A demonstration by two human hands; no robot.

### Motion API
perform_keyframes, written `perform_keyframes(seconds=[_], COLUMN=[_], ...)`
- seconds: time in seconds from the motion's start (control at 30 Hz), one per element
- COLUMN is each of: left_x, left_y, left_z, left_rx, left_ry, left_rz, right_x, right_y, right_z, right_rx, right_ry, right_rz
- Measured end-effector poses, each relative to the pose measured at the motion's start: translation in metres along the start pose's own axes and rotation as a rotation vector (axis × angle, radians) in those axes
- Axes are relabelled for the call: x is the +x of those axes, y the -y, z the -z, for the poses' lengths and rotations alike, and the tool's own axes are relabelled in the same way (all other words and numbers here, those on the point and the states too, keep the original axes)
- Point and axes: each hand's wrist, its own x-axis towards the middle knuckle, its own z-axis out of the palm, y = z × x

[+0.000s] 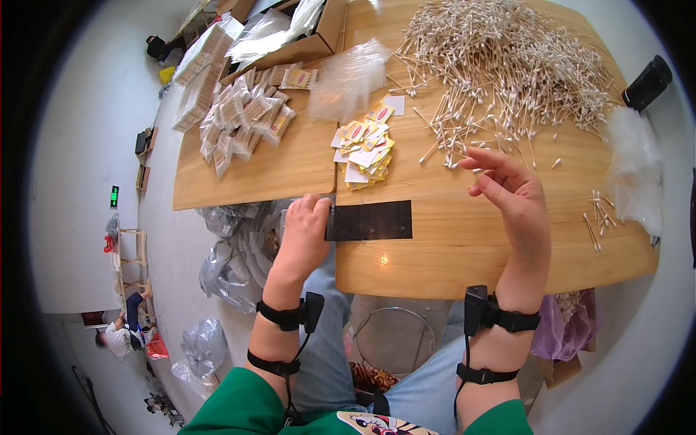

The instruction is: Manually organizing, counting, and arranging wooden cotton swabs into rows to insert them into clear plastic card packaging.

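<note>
My left hand (305, 233) is closed, its fingers curled at the left end of a flat black strip (373, 220) on the near table edge. What those fingers grip, if anything, is hidden. My right hand (513, 194) hovers over the wood to the right, thumb and forefinger apart, holding nothing I can see. Just beyond it spreads a large heap of cotton swabs (507, 65). A pile of small yellow and white cards (368, 151) lies beyond the strip. Clear empty plastic bags (348, 81) are stacked behind the cards.
Packed swab bags (246, 116) are heaped on the left table (254, 185), beside a taller stack (203, 61) and a cardboard box (330, 32). Several loose swabs (600, 217), a clear plastic sheet (632, 167) and a black cylinder (647, 82) lie right. Plastic bags (235, 268) fill the floor at left.
</note>
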Motion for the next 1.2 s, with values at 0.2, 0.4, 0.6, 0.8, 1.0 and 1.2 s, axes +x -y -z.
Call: perform_keyframes(seconds=[0.2, 0.4, 0.6, 0.8, 1.0, 1.2], left_x=[0.008, 0.013, 0.009, 0.020, 0.092, 0.204], left_y=[-0.039, -0.065, -0.068, -0.078, -0.105, -0.163], left_z=[-0.010, -0.006, -0.007, 0.014, 0.013, 0.005], left_rx=[-0.013, -0.100, -0.215, -0.598, -0.588, -0.335], left_ry=[-0.040, 0.033, 0.109, 0.122, 0.083, 0.053], left_rz=[-0.095, -0.019, 0.062, 0.035, -0.243, -0.592], right_x=[0.001, -0.003, -0.002, -0.004, -0.009, -0.007], right_y=[-0.001, 0.001, -0.002, -0.020, -0.025, -0.032], right_z=[0.001, 0.006, 0.015, 0.050, 0.059, 0.058], right_rx=[0.009, 0.018, 0.030, -0.128, -0.413, -0.279], right_ry=[-0.021, -0.056, -0.113, -0.521, -0.711, -0.745], right_rz=[0.016, 0.002, 0.011, 0.016, -0.010, -0.078])
